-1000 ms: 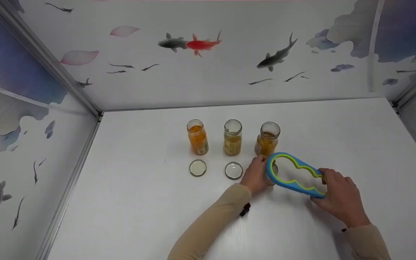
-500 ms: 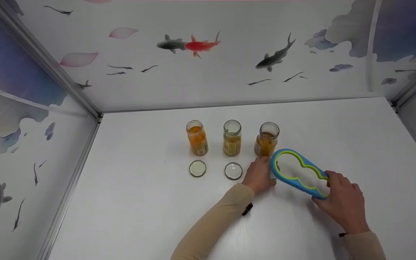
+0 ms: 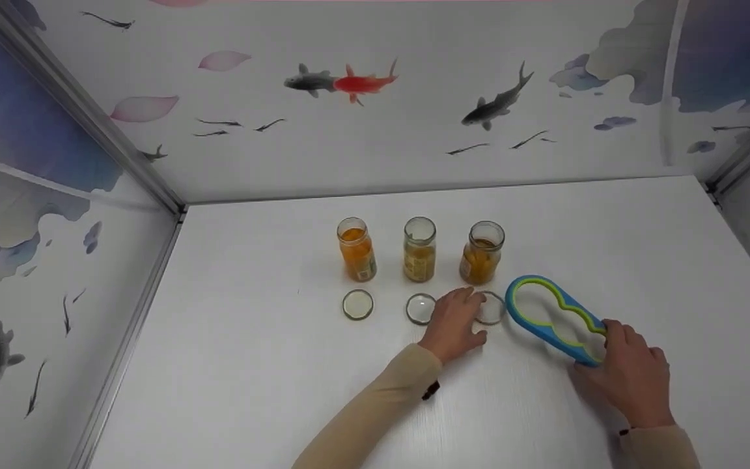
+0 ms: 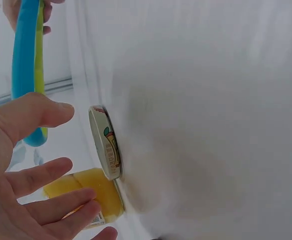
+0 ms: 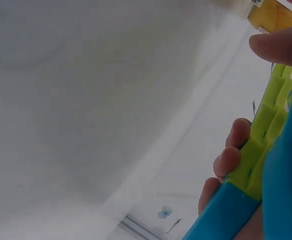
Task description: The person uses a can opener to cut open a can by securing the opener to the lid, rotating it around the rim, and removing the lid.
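Observation:
My right hand (image 3: 637, 372) grips one end of a blue-and-green multi-ring jar opener (image 3: 510, 301), held over the table at right. Beside a round jar lid (image 3: 491, 308), my left hand (image 3: 454, 326) is spread, fingers relaxed and holding nothing. That lid (image 4: 106, 142) lies flat on the table in the left wrist view, its printed rim showing, with the thumb and fingers apart from it. Just behind it stands an uncapped glass jar (image 3: 481, 260) with yellow-brown contents. The right wrist view shows fingers curled round the opener's green inner edge (image 5: 268, 120).
Two more uncapped jars stand in the row, a middle one (image 3: 419, 262) with yellowish contents and an orange one (image 3: 357, 255) at left. A lid lies before each, the left lid (image 3: 357, 305) and the middle lid (image 3: 418, 309). A patterned wall (image 3: 375, 143) rises behind the table.
My left hand has let go of the right lid, now lying on the table, and drawn back to the left. The jar opener has moved right, away from the lid, in my right hand.

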The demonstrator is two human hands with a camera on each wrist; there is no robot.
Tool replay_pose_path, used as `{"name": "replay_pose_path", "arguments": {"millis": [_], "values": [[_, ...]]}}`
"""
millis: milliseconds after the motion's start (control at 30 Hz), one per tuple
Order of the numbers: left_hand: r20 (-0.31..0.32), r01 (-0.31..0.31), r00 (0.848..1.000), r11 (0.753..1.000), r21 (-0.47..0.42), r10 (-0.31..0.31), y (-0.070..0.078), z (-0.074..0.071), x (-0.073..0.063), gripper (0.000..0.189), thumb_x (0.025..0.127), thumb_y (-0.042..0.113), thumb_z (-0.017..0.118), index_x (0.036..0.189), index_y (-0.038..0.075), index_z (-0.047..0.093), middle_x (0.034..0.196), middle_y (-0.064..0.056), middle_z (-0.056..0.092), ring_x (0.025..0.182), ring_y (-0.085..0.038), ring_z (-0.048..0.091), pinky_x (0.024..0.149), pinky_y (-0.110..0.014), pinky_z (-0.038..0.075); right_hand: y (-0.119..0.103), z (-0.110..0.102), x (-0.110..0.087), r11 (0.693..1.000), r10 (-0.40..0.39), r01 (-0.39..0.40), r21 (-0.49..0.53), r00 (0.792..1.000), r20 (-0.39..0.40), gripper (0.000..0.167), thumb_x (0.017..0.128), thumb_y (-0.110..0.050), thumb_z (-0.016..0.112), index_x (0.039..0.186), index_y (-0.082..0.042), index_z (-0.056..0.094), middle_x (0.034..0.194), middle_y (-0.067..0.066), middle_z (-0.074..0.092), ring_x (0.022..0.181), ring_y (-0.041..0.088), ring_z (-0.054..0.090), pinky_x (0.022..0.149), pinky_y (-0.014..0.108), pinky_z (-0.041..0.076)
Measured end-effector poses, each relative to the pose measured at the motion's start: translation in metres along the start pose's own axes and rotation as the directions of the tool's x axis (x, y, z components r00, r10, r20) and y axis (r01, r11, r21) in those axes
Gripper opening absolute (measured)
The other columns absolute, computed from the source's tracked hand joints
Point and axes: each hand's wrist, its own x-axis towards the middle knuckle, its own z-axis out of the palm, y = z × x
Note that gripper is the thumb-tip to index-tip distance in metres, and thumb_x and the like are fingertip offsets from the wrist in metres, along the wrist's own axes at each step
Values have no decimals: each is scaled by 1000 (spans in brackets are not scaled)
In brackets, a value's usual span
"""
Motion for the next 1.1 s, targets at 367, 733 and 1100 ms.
{"name": "replay_pose_path", "arguments": {"millis": [367,733,1100], "values": [[-58,-45,997,998,37,47,-14,-18,-24,53,85,25,75,130,7,55,133,-11,54,125,-24,48,103,-37,39,9,1,3,993,116,-111,-46,985,128,75,69,-26,76,121,14,42,106,34,51,94,48,50,77,66,36],[-70,-20,997,1000,20,22,-28,-25,-41,49,83,23,76,125,6,57,131,-12,55,123,-26,49,102,-39,40,12,-1,3,980,196,-189,-57,965,174,73,71,-25,72,121,17,41,103,37,51,91,49,50,75,65,36],[-116,35,992,996,-84,-45,-43,-38,-59,50,82,20,77,125,5,56,134,-14,52,124,-29,48,101,-45,41,14,-3,7,981,191,-180,-65,956,225,77,72,-28,73,123,19,40,103,38,50,91,50,50,75,64,37]]}}
